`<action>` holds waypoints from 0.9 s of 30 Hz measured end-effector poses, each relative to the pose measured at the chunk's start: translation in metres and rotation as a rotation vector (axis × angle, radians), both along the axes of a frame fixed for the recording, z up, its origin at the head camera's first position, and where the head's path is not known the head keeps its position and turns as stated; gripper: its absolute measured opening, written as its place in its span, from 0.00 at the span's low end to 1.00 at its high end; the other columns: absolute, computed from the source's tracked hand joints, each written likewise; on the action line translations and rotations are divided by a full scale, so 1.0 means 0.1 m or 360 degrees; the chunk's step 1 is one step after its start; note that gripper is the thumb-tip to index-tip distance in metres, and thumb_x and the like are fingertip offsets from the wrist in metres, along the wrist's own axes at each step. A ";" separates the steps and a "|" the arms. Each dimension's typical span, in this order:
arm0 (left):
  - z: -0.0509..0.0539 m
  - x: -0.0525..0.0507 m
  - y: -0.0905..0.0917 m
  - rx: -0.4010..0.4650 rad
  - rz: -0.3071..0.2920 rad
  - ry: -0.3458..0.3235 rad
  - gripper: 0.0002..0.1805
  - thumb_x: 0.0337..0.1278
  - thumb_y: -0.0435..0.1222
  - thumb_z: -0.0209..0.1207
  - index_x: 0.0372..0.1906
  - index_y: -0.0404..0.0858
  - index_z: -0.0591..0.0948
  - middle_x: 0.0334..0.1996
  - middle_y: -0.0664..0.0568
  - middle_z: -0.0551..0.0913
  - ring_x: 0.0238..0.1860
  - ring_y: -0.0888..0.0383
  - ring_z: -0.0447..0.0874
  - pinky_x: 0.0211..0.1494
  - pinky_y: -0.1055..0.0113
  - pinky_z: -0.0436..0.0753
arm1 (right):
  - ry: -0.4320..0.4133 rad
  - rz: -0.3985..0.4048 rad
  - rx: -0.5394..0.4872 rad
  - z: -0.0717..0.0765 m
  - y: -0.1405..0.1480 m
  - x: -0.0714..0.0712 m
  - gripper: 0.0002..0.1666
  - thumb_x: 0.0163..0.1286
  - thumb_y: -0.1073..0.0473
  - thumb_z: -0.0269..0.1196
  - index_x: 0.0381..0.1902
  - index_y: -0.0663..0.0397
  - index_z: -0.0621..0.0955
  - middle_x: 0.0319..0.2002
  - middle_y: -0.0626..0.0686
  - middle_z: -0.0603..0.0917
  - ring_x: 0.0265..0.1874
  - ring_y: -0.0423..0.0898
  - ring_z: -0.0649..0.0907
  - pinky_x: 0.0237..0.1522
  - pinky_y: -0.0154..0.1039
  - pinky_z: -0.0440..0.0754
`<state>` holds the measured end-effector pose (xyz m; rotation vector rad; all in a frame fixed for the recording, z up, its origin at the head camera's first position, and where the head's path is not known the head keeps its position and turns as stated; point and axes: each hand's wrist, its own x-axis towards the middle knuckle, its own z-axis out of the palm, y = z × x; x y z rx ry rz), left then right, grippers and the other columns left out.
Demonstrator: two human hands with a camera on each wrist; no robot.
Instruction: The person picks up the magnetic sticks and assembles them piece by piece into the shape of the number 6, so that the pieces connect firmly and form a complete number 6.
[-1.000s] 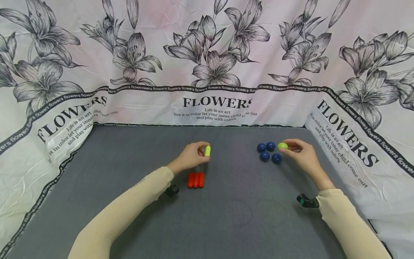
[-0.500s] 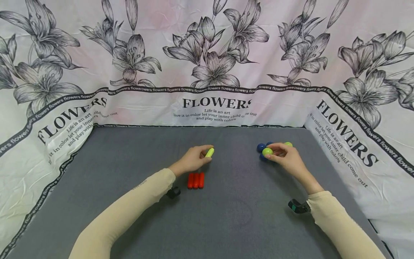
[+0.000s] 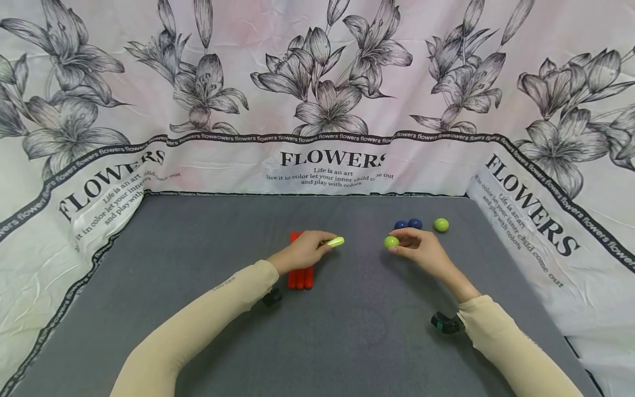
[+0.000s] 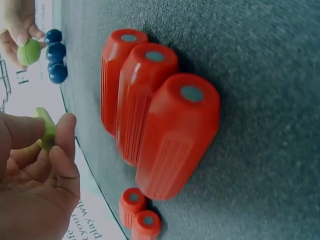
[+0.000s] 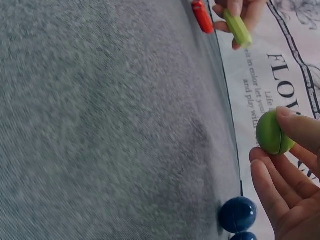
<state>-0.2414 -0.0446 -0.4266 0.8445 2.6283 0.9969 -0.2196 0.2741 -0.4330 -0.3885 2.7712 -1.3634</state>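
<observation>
My left hand [image 3: 301, 251] pinches a yellow-green magnetic rod [image 3: 335, 242] between thumb and fingers, above the table and partly over the red magnetic rods [image 3: 300, 279]. In the left wrist view three red rods [image 4: 175, 140] stand close together, grey discs on their ends, with two smaller-looking red rods [image 4: 145, 225] farther off. My right hand [image 3: 429, 256] holds a green ball [image 3: 391, 242] with a seam at its fingertips, raised just left of the blue balls [image 3: 415, 223]. Some blue balls are hidden behind that hand in the head view. The two held pieces are apart, facing each other.
Another green ball [image 3: 441, 224] lies on the grey tabletop [image 3: 367, 331], right of the blue balls. A white flower-printed cloth [image 3: 327, 176] borders the back and both sides. A dark wrist device [image 3: 446, 323] hangs at the right sleeve.
My right hand has carried the green ball leftward past the blue balls, uncovering a second green ball. The left hand has shifted right and slightly nearer, tipping its rod from upright to nearly level.
</observation>
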 end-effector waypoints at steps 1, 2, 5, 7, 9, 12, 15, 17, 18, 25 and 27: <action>-0.01 0.00 0.01 -0.0004 0.0000 0.0000 0.18 0.70 0.34 0.55 0.61 0.38 0.80 0.53 0.47 0.86 0.41 0.58 0.79 0.52 0.64 0.80 | -0.0012 0.0008 -0.0010 -0.01 -0.01 0.00 0.24 0.64 0.51 0.70 0.56 0.52 0.82 0.51 0.58 0.86 0.39 0.31 0.84 0.41 0.29 0.82; -0.01 0.01 0.02 -0.0005 -0.0002 -0.0002 0.17 0.70 0.34 0.55 0.61 0.37 0.80 0.52 0.47 0.86 0.41 0.58 0.79 0.52 0.64 0.80 | -0.0024 0.0017 -0.0018 -0.02 -0.02 0.01 0.24 0.64 0.51 0.70 0.56 0.52 0.82 0.51 0.59 0.86 0.40 0.32 0.84 0.41 0.30 0.82; -0.02 0.02 0.06 -0.0020 -0.0006 0.0020 0.17 0.70 0.34 0.57 0.60 0.38 0.81 0.52 0.48 0.86 0.41 0.58 0.79 0.51 0.65 0.80 | -0.0044 0.0039 -0.0029 -0.05 -0.06 0.03 0.25 0.63 0.52 0.71 0.57 0.52 0.82 0.53 0.58 0.85 0.41 0.33 0.85 0.41 0.30 0.83; -0.03 0.02 0.08 -0.0032 -0.0018 0.0028 0.17 0.69 0.34 0.57 0.59 0.38 0.81 0.52 0.48 0.86 0.40 0.58 0.79 0.50 0.65 0.81 | -0.0060 0.0047 -0.0036 -0.06 -0.08 0.04 0.25 0.63 0.52 0.71 0.56 0.52 0.82 0.54 0.58 0.85 0.42 0.34 0.85 0.41 0.31 0.83; -0.04 0.02 0.10 -0.0043 -0.0036 0.0029 0.17 0.69 0.35 0.57 0.59 0.38 0.81 0.52 0.48 0.86 0.41 0.57 0.80 0.51 0.64 0.81 | -0.0056 0.0069 -0.0036 -0.07 -0.10 0.05 0.24 0.62 0.53 0.72 0.56 0.53 0.82 0.54 0.59 0.84 0.42 0.35 0.85 0.40 0.31 0.83; -0.05 0.03 0.14 -0.0047 -0.0066 0.0025 0.16 0.69 0.34 0.57 0.58 0.37 0.82 0.52 0.47 0.86 0.44 0.56 0.82 0.55 0.62 0.82 | -0.0053 0.0115 -0.0047 -0.10 -0.13 0.06 0.24 0.62 0.56 0.72 0.55 0.56 0.83 0.53 0.61 0.84 0.43 0.42 0.86 0.39 0.31 0.83; -0.07 0.04 0.17 -0.0058 -0.0089 0.0037 0.16 0.69 0.34 0.58 0.58 0.37 0.82 0.53 0.47 0.86 0.47 0.55 0.83 0.57 0.61 0.82 | -0.0046 0.0166 -0.0031 -0.12 -0.16 0.07 0.23 0.61 0.57 0.72 0.54 0.56 0.83 0.53 0.60 0.83 0.45 0.48 0.87 0.38 0.32 0.84; -0.08 0.05 0.19 -0.0071 -0.0098 0.0042 0.16 0.68 0.34 0.58 0.58 0.37 0.82 0.53 0.48 0.86 0.48 0.55 0.83 0.58 0.61 0.82 | -0.0044 0.0184 -0.0004 -0.14 -0.17 0.07 0.23 0.61 0.57 0.72 0.54 0.55 0.83 0.52 0.59 0.84 0.46 0.49 0.87 0.38 0.32 0.83; -0.09 0.05 0.20 -0.0081 -0.0099 0.0040 0.16 0.68 0.34 0.58 0.58 0.38 0.82 0.53 0.48 0.86 0.48 0.55 0.83 0.59 0.61 0.82 | -0.0045 0.0196 0.0015 -0.14 -0.18 0.08 0.23 0.61 0.56 0.72 0.54 0.55 0.83 0.52 0.57 0.84 0.46 0.49 0.87 0.38 0.32 0.83; -0.12 0.06 0.28 -0.0143 -0.0135 0.0024 0.16 0.68 0.35 0.58 0.58 0.39 0.83 0.52 0.49 0.87 0.48 0.56 0.83 0.60 0.61 0.81 | -0.0015 0.0259 0.0077 -0.17 -0.22 0.08 0.23 0.61 0.55 0.72 0.55 0.52 0.84 0.50 0.54 0.87 0.41 0.43 0.86 0.39 0.32 0.84; -0.12 0.06 0.30 -0.0149 -0.0148 0.0036 0.16 0.68 0.35 0.58 0.57 0.39 0.83 0.52 0.49 0.87 0.47 0.56 0.83 0.59 0.62 0.81 | -0.0006 0.0275 0.0078 -0.17 -0.22 0.08 0.23 0.62 0.55 0.72 0.55 0.52 0.84 0.50 0.54 0.88 0.41 0.42 0.86 0.40 0.32 0.84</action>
